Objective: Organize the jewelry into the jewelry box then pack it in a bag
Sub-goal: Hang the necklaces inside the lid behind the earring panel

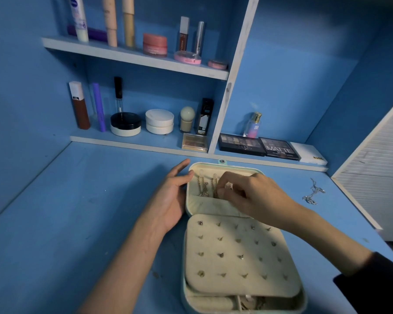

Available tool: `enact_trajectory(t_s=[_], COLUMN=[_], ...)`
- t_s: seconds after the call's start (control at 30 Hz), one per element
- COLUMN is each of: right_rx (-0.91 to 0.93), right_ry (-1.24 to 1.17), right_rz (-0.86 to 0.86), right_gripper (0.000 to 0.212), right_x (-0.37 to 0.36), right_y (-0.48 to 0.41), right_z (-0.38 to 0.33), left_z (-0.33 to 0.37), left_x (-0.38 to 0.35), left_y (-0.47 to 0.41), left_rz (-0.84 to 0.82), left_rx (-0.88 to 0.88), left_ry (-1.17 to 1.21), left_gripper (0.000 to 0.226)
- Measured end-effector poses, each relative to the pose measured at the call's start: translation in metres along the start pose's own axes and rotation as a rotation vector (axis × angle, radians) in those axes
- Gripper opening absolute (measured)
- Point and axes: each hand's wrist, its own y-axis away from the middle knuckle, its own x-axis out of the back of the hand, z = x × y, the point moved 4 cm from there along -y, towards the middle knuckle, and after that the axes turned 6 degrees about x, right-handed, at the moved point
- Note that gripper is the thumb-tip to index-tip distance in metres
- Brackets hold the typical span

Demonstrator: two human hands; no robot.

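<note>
An open cream jewelry box lies on the blue desk, its lid folded back flat towards the shelves. Gold chains hang on the hooks inside the lid, above a pocket. An earring panel with several studs covers the base. My left hand rests open against the lid's left edge. My right hand reaches into the lid, fingertips pinched on a gold chain at a hook. A silver necklace lies loose on the desk to the right.
Behind the box, shelves hold cosmetics: jars, bottles, eyeshadow palettes and a perfume bottle. A white slatted panel borders the desk on the right. Bare blue desk spreads to the left.
</note>
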Motion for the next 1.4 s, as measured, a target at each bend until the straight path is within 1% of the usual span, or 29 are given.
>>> enact_trajectory(t_s=[0.2,0.33,0.47,0.53,0.67,0.87,0.97,1.07,1.2,1.3,1.4], right_rx=[-0.047,-0.033,-0.009,0.0,-0.06,-0.035,-0.061,-0.15,-0.133,-0.116,-0.153], right_ry=[-0.014,-0.036,-0.138,-0.183,-0.217,-0.235,-0.264,-0.284,-0.242,-0.257,-0.313], right_rz=[-0.04,-0.054,-0.142,-0.14,-0.083,-0.194,-0.127,-0.079,-0.135,-0.182,-0.145], right_gripper=[0.022,0.028,0.033,0.032,0.024,0.032,0.029,0.024,0.029,0.032,0.029], right_x=[-0.006,-0.004,-0.004,-0.003,-0.004,-0.005,-0.004,-0.005,-0.007,-0.006,-0.006], right_y=[-0.004,-0.004,-0.002,-0.001,-0.001,-0.001,0.0,0.0,-0.002,-0.001,0.0], right_z=[0.004,0.0,0.002,0.003,0.008,0.006,0.008,0.013,0.011,0.009,0.012], left_z=[0.0,0.0,0.0,0.0,0.0,0.0,0.0,0.0,0.0,0.0,0.0], left_x=[0.0,0.0,0.0,0.0,-0.001,-0.001,-0.001,-0.001,-0.001,-0.001,-0.001], left_y=[0.0,0.0,0.0,0.0,0.001,0.0,0.0,0.0,0.0,0.0,0.0], left_rz=[0.004,0.005,0.001,0.0,0.003,-0.001,-0.001,0.0,-0.001,-0.001,-0.001], left_rx=[-0.002,0.001,0.001,0.0,0.0,0.002,0.002,0.001,0.0,0.001,-0.001], left_ry=[-0.003,-0.002,0.006,0.006,0.006,0.008,0.005,0.005,0.006,0.006,0.006], left_gripper=[0.042,0.043,0.042,0.042,0.043,0.043,0.043,0.044,0.044,0.044,0.044])
